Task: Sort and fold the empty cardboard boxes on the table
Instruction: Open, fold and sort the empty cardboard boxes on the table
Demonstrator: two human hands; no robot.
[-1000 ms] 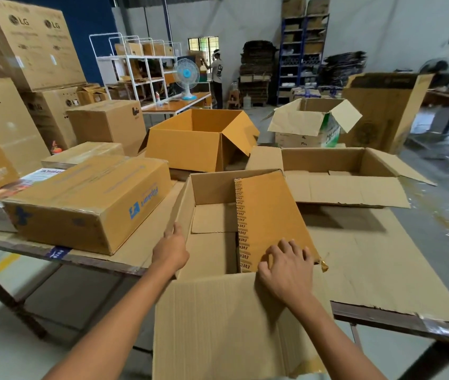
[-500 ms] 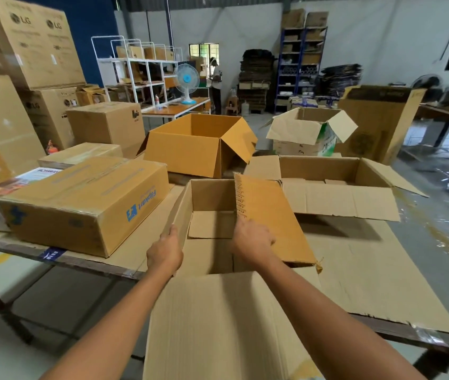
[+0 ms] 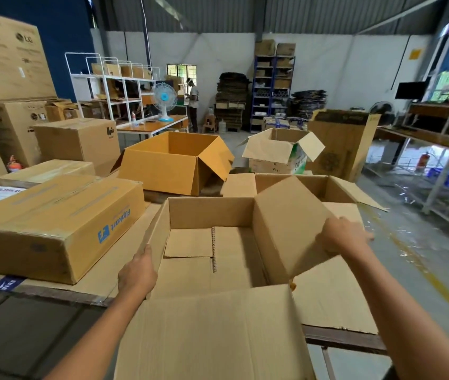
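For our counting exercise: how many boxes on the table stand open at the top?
4: one held by both hands, one orange, one behind the right hand, one white-flapped. Others may be hidden.

Nearest box [image 3: 207, 259]: plain brown, open-topped, empty, near flap hanging toward the viewer, right flap raised.
Sealed box [image 3: 53, 226]: blue-printed, lying flat at left.
Orange-brown box [image 3: 174, 163]: open, further back.
Shallow open box [image 3: 300, 187]: behind the nearest one.
White-and-green box [image 3: 281, 152]: open, far right.
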